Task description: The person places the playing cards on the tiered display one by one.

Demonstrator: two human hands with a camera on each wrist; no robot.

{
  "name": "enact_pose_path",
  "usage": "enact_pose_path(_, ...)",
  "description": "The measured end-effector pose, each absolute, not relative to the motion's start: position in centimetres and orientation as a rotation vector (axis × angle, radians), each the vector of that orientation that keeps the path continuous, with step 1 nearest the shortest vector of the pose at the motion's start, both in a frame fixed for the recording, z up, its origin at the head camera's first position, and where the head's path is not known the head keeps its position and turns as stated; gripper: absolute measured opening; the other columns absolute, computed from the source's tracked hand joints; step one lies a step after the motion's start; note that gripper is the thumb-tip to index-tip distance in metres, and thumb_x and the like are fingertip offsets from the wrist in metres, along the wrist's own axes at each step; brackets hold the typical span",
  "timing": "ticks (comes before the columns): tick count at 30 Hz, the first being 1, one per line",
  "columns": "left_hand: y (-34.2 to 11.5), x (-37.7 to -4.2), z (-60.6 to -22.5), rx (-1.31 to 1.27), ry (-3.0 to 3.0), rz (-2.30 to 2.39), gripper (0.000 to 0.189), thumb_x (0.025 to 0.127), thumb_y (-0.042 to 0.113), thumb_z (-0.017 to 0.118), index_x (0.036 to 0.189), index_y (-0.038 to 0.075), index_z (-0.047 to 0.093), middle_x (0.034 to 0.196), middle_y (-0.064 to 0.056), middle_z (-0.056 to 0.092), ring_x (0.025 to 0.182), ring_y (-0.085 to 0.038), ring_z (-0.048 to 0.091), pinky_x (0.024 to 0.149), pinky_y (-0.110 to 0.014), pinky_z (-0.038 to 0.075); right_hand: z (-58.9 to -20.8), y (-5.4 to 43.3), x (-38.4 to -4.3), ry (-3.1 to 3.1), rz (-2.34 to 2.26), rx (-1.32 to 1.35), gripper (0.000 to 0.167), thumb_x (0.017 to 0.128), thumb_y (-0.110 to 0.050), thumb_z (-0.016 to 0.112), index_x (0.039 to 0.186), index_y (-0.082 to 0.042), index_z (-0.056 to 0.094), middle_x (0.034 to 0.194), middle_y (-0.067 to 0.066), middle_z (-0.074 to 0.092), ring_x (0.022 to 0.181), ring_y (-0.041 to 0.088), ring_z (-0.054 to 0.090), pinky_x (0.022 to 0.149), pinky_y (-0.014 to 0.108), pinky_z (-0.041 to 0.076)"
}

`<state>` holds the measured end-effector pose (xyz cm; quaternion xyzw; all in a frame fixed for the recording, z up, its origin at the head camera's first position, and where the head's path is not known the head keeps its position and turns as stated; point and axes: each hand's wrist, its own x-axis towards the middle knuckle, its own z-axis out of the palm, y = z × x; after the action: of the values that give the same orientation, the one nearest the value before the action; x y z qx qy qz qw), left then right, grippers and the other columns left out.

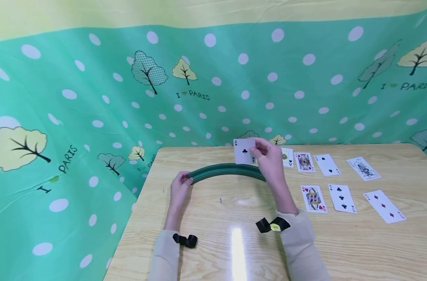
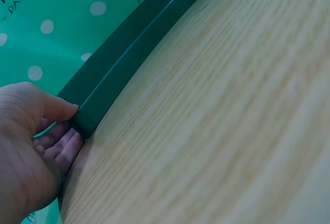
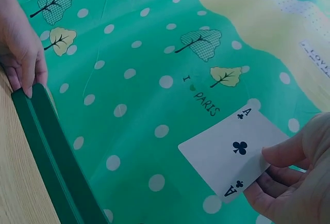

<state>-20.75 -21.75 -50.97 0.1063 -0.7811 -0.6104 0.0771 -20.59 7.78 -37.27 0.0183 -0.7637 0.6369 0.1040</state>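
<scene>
A curved green card holder (image 1: 227,169) lies on the wooden table, arching away from the person. Its left end is pinched between the thumb and fingers of my left hand (image 1: 180,188), as the left wrist view shows with the holder's end (image 2: 103,90) at the thumb tip. Raised above the holder's right part, my right hand (image 1: 269,160) pinches an ace of clubs (image 1: 243,151) by its right edge. The card's face (image 3: 227,152) shows fully apart from where the thumb covers it. The right hand and forearm hide the holder's right end.
Right of the holder, several playing cards lie face up in two rows, among them a queen of hearts (image 1: 314,199), a three of clubs (image 1: 342,198), a three of diamonds (image 1: 385,206) and a joker (image 1: 363,168). A green dotted curtain (image 1: 199,78) hangs behind and left of the table (image 1: 213,234).
</scene>
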Motion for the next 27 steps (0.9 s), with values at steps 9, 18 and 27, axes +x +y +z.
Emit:
enact_pose_path(9, -21.7, -20.8, -51.1, 0.326, -2.344, -1.823, 0.024, 0.099, 0.002, 0.061, 0.122, -0.004, 0.066, 0.115, -0.019, 0.065, 0.106, -0.026, 0.062, 0.091, -0.033, 0.050, -37.3, 7.3, -20.6, -2.249, 1.886, 0.101, 0.030, 0.099, 0.002, 0.060, 0.127, -0.001, 0.070, 0.116, 0.018, 0.071, 0.103, 0.028, 0.066, 0.089, 0.034, 0.055)
enact_pose_path(18, -21.7, -20.6, -51.0, 0.339, -2.361, -1.808, 0.026, 0.098, 0.000, 0.059, 0.123, -0.003, 0.065, 0.117, -0.019, 0.065, 0.108, -0.028, 0.061, 0.092, -0.033, 0.049, -37.2, 6.3, -20.6, -2.118, 2.040, 0.179, 0.028, 0.101, 0.003, 0.057, 0.127, 0.001, 0.068, 0.121, 0.018, 0.069, 0.104, 0.028, 0.064, 0.090, 0.029, 0.053)
enact_pose_path(27, -21.5, -20.6, -50.9, 0.313, -2.342, -1.796, 0.025, 0.098, 0.000, 0.058, 0.122, -0.003, 0.066, 0.116, -0.019, 0.065, 0.107, -0.028, 0.061, 0.092, -0.034, 0.049, -37.3, 4.3, -20.5, -2.134, 2.029, 0.282, 0.028, 0.101, 0.006, 0.054, 0.125, 0.001, 0.069, 0.117, 0.020, 0.070, 0.104, 0.031, 0.066, 0.090, 0.040, 0.056)
